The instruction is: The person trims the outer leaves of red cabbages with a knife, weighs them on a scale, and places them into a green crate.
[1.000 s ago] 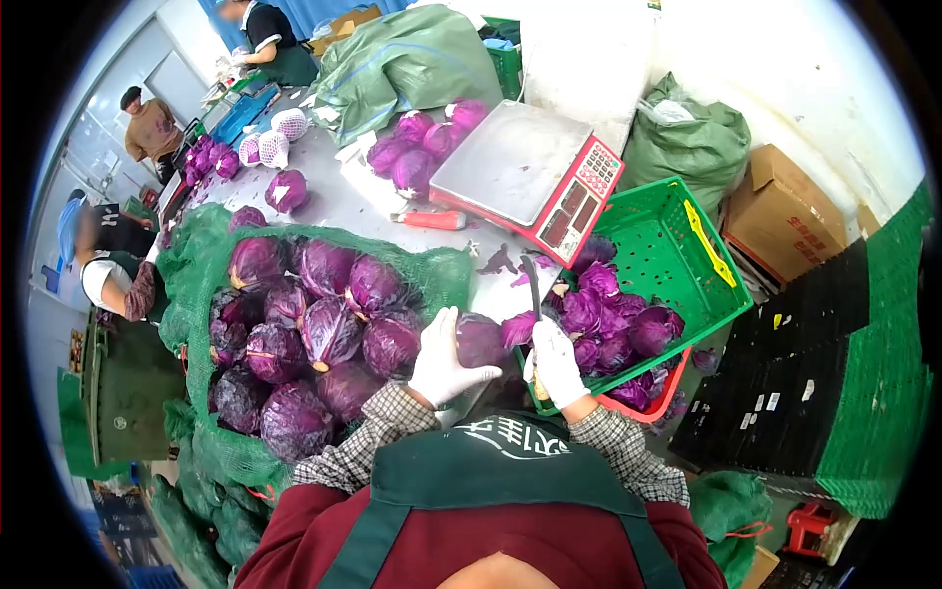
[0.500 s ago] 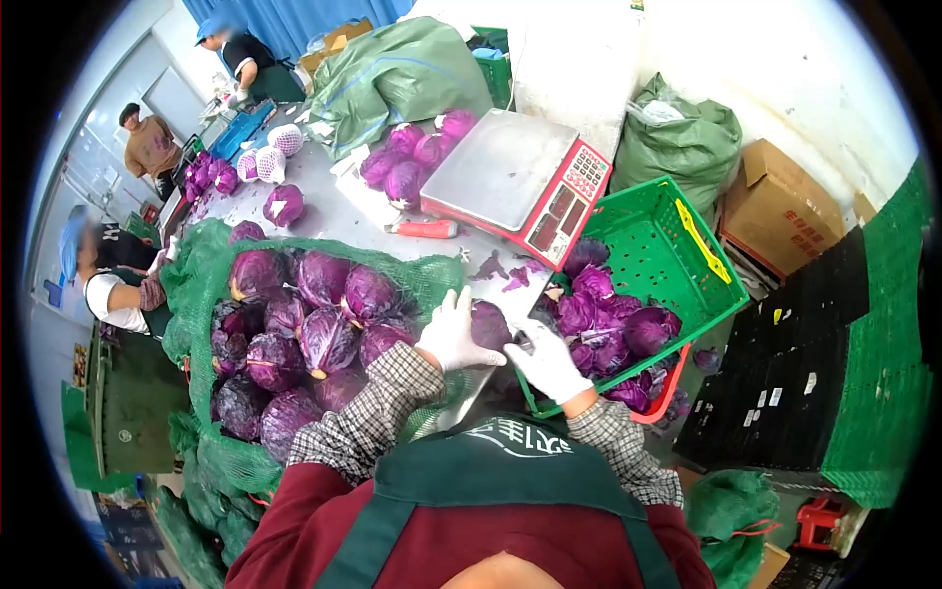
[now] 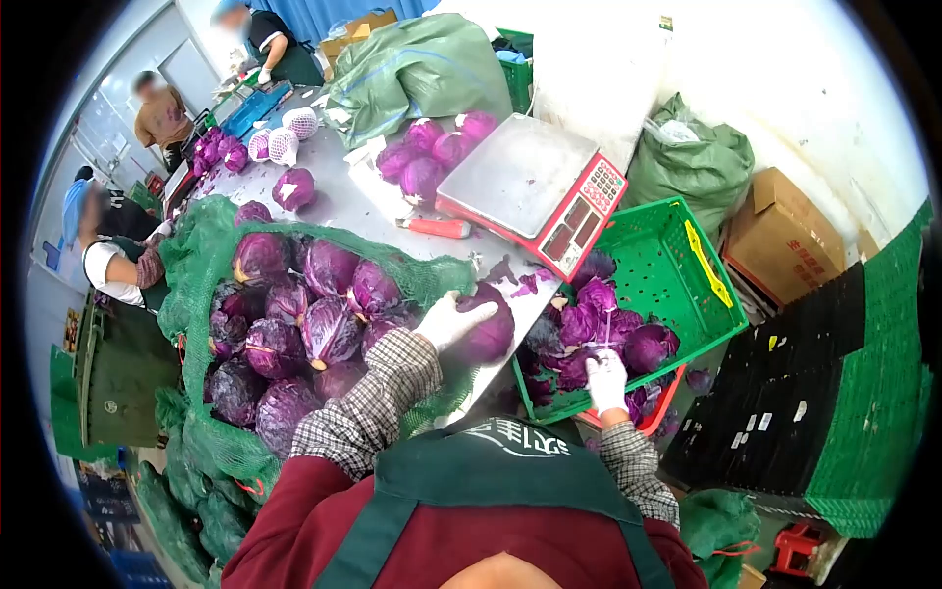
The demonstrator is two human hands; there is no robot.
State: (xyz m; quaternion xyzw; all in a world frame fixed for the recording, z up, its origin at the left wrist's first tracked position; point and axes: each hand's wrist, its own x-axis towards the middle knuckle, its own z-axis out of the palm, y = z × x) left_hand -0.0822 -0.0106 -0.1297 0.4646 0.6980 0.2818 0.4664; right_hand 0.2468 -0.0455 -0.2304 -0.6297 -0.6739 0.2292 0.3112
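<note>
My left hand [image 3: 457, 320], in a white glove, grips a round red cabbage [image 3: 488, 326] at the table edge, just right of the netted pile. My right hand [image 3: 606, 381], also gloved in white, is over the near side of a green crate [image 3: 702, 329] that contains loose purple leaves [image 3: 596, 296]. Its fingers look drawn together, and a thin pale streak shows just beyond them; what they hold is too small to tell. A green mesh sack [image 3: 186, 263] lies open to my left, with several red cabbages [image 3: 332, 332] inside.
A scale [image 3: 510, 175] with a red front stands on the metal table, beside a red-handled tool [image 3: 434, 228] and several trimmed cabbages [image 3: 422, 179]. Under the green crate is a red one [image 3: 671, 398]. Stacked crates [image 3: 775, 393] rise at right. Co-workers stand at far left.
My right hand has moved right, away from the cabbage and over the green crate. My left hand keeps the cabbage, which now shows more fully. The view has shifted slightly.
</note>
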